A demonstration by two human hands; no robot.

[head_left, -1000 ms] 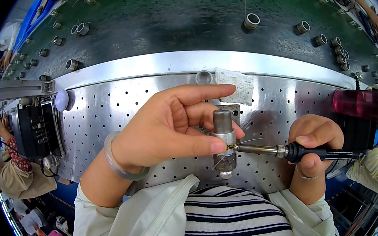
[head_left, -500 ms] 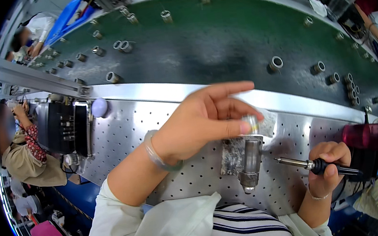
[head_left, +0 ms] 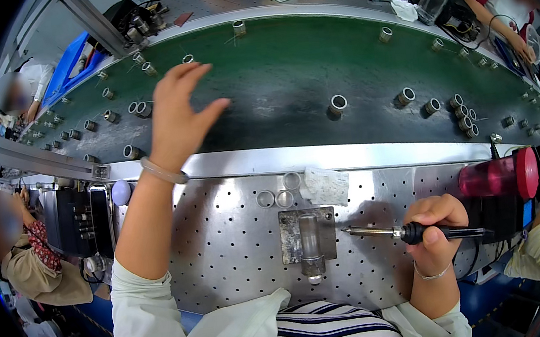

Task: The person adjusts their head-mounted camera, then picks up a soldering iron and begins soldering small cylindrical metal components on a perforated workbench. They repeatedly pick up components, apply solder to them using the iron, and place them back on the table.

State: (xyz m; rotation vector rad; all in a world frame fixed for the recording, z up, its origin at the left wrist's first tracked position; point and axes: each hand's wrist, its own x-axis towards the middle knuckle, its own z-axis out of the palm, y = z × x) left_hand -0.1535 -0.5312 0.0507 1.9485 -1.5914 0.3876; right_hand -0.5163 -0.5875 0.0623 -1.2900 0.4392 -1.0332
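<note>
My right hand (head_left: 438,226) grips a soldering iron (head_left: 417,231) by its black handle; the metal tip points left, just right of the fixture. That fixture is a flat metal plate (head_left: 327,240) bearing a clear-looking cylinder (head_left: 308,230) that lies lengthwise toward me. Over the green belt (head_left: 273,81), my left hand (head_left: 179,115) is raised with fingers and thumb apart, holding nothing. Just beyond its fingers stands a small metal sleeve (head_left: 187,59). Beyond the plate are three clear rings (head_left: 265,199) beside a crumpled whitish cloth (head_left: 325,186).
Several metal sleeves (head_left: 338,104) stand along the belt. A pink jar with red lid (head_left: 497,176) is right on the perforated metal bench (head_left: 227,260). At left are a purple ball-like thing (head_left: 121,193) and a black device (head_left: 73,221). Other people sit at both sides and across.
My left hand has moved from above the fixture, thumb at a shiny round piece, up and left over the belt. The view has shifted. My right hand still holds the soldering iron.
</note>
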